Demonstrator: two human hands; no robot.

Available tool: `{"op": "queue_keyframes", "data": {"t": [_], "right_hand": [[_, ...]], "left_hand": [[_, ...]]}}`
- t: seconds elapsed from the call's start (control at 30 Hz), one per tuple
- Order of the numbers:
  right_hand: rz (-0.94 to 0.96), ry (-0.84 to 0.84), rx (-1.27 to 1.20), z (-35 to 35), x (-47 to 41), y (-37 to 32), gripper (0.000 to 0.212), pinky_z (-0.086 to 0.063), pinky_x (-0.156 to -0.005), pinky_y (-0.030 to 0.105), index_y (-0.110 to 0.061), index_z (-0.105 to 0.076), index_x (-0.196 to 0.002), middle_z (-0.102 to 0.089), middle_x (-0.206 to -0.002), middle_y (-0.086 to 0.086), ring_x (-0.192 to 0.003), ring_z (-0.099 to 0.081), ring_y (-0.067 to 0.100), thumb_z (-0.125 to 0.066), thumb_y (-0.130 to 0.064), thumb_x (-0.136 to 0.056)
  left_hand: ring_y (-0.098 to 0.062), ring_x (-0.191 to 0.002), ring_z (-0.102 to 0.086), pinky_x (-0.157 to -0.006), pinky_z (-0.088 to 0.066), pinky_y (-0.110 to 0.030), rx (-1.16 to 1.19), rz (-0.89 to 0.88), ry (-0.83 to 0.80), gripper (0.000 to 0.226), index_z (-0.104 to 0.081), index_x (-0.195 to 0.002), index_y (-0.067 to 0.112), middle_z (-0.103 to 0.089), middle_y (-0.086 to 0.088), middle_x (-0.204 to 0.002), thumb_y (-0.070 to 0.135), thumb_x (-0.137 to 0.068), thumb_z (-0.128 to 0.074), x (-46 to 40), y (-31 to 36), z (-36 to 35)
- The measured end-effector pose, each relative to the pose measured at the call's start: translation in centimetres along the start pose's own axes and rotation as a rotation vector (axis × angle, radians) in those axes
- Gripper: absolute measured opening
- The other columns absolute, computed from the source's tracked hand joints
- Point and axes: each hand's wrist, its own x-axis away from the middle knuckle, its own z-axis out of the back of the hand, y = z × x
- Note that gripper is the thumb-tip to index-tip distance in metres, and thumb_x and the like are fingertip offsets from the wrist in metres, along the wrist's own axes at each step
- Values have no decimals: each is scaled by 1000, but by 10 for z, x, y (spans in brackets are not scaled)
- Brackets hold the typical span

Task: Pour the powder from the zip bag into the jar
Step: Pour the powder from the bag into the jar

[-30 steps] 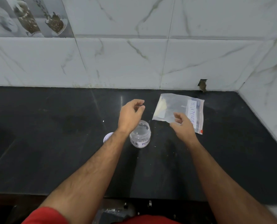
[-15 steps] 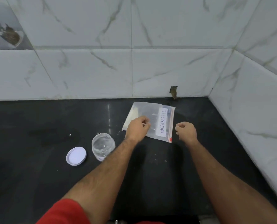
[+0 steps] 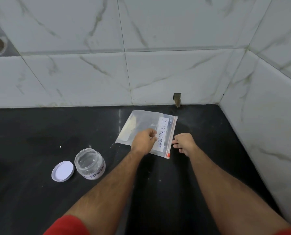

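A person's left hand point(image 3: 145, 140) pinches the zip bag point(image 3: 146, 131) lying flat on the bench point(image 3: 31, 133), right hand point(image 3: 183, 144) loosely curled beside its still-sealed strip, suggesting unsealing comes next, before any pour into the open jar point(image 3: 89, 163).

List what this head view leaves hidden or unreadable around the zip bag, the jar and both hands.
- Zip bag, head view: the left hand covers its near middle, so whether the fingers pinch the plastic is unclear.
- Right hand: fingers curled beside the bag's zip edge; contact hidden by the knuckles.
- Jar: label cut off by the jar's curve; only "POWDE" reads.
- Zip seal: too fine to tell open or closed.
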Motion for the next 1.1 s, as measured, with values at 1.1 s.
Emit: {"op": "queue_keyframes", "data": {"t": [1.1], "right_hand": [[325, -9, 123, -14, 12, -47, 14, -55, -54, 28, -14, -66, -102, -72, -84, 6, -66, -68, 16, -59, -24, -96]], "left_hand": [[-17, -85, -64, -71, -41, -25, 39, 79, 260, 11, -67, -97, 18, -73, 1, -93, 22, -88, -61, -6, 42, 37]]}}
